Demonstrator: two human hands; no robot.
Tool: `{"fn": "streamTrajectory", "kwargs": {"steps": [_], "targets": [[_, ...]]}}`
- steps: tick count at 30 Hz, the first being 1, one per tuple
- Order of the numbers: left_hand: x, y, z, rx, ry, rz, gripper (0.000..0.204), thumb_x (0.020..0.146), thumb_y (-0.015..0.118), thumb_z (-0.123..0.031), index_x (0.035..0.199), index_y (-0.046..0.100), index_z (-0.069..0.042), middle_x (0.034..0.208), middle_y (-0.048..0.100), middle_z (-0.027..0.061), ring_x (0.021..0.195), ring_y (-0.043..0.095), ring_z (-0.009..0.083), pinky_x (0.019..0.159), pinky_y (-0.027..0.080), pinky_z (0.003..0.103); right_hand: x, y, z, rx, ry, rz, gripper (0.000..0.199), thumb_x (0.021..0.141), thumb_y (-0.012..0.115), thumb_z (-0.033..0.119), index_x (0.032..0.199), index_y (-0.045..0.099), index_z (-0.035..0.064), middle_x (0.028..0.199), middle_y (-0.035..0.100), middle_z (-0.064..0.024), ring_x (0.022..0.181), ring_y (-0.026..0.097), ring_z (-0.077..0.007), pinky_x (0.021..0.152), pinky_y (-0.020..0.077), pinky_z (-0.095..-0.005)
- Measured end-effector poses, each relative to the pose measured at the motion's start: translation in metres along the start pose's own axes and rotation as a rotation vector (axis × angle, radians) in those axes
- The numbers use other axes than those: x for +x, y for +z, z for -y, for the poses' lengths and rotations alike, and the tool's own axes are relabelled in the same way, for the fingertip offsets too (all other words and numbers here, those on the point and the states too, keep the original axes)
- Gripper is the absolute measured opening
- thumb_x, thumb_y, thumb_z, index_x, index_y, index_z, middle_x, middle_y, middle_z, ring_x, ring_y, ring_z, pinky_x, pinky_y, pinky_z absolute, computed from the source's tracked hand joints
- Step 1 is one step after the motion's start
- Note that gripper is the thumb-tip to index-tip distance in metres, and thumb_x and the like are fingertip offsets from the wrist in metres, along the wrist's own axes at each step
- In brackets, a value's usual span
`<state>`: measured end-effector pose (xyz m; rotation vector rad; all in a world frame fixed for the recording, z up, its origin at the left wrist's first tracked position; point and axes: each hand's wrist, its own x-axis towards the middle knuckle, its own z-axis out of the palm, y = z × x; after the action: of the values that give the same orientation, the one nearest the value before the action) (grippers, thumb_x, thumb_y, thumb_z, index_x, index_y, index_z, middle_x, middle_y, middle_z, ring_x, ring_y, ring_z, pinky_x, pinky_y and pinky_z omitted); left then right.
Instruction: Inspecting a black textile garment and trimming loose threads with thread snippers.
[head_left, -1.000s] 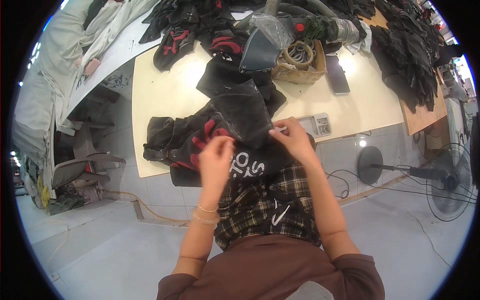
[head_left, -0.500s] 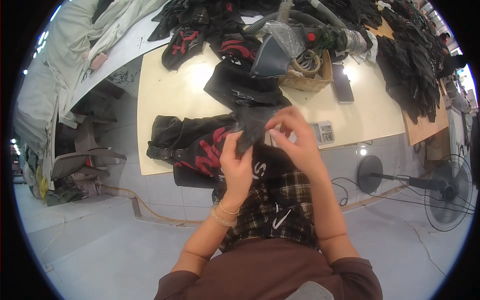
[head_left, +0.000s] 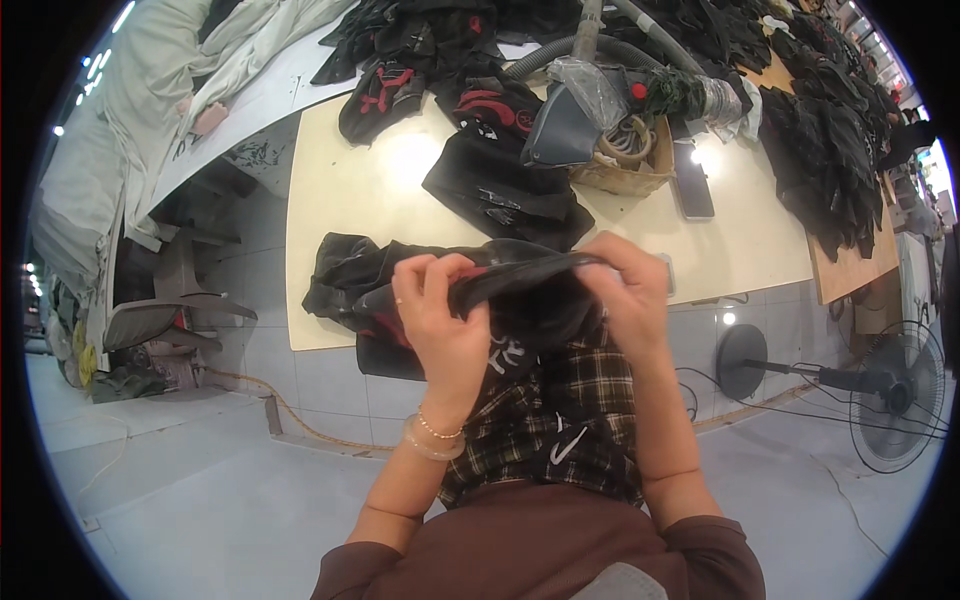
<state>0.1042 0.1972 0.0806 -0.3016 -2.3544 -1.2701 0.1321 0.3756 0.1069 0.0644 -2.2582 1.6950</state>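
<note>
A black garment (head_left: 345, 275) with red and white print lies across the table's front edge and over my lap. My left hand (head_left: 440, 310) is closed on a folded edge of it, thumb against bent fingers. At the other end of the raised edge, my right hand (head_left: 630, 285) grips the same cloth. The fabric stretches in a band between both hands, lifted off the table. Beyond it lies another folded black garment (head_left: 500, 185) with a white mark.
On the pale table (head_left: 320, 180) stand a lamp-like grey head (head_left: 560, 130), a cardboard box (head_left: 640, 180) with tape rolls, and a phone (head_left: 694, 185). Black garments (head_left: 825, 150) are heaped at the right. A standing fan (head_left: 897, 395) and a chair (head_left: 165, 320) flank the table.
My hands have moved apart, spreading the garment's edge between them. My right hand, half a second ago loosely raised over the cloth, now grips it. The view has shifted slightly.
</note>
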Motion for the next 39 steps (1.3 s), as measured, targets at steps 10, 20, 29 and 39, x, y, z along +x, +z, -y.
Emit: {"fn": "streamTrajectory", "kwargs": {"steps": [10,20,29,39], "targets": [[0.042,-0.055,-0.026,-0.382,-0.072,0.306,0.035,0.07,0.052,0.02,0.094,0.067,-0.001,0.092,0.056,0.0069,0.084,0.061,0.0176,0.076,0.049,0.025,-0.02,-0.073,0.054,0.282,-0.006,-0.284,0.016,0.077,0.051,0.006,0.08,0.059,-0.0078,0.079,0.059,-0.0085,0.072,0.052,-0.0131,0.069,0.0375,-0.0228],[0.021,-0.002,-0.028,-0.459,0.047,0.627,0.027,0.079,0.065,0.005,0.106,0.064,0.002,0.095,0.064,0.009,0.086,0.063,0.0181,0.079,0.049,0.026,-0.007,-0.038,0.021,0.549,0.394,0.008,0.01,0.085,0.053,0.003,0.093,0.056,0.0,0.088,0.06,-0.0011,0.081,0.053,-0.0051,0.075,0.0405,-0.02],[0.047,-0.004,-0.018,-1.107,-0.589,0.738,0.024,0.094,0.053,-0.002,0.116,0.057,0.003,0.104,0.066,0.0081,0.095,0.062,0.0118,0.089,0.047,0.024,0.014,-0.033,0.0,0.596,0.558,0.196,0.023,0.091,0.065,0.013,0.108,0.063,-0.002,0.09,0.067,0.0004,0.08,0.058,-0.0035,0.074,0.0463,-0.0194],[0.06,0.011,0.001,-0.84,-0.259,0.763,0.032,0.091,0.059,-0.006,0.122,0.055,0.002,0.112,0.063,0.0081,0.105,0.058,0.0124,0.095,0.044,0.025,0.031,-0.021,-0.034,1.04,0.542,0.167,0.027,0.1,0.05,0.017,0.112,0.06,-0.004,0.109,0.067,-0.0103,0.097,0.065,-0.0154,0.087,0.0505,-0.0274]]}}
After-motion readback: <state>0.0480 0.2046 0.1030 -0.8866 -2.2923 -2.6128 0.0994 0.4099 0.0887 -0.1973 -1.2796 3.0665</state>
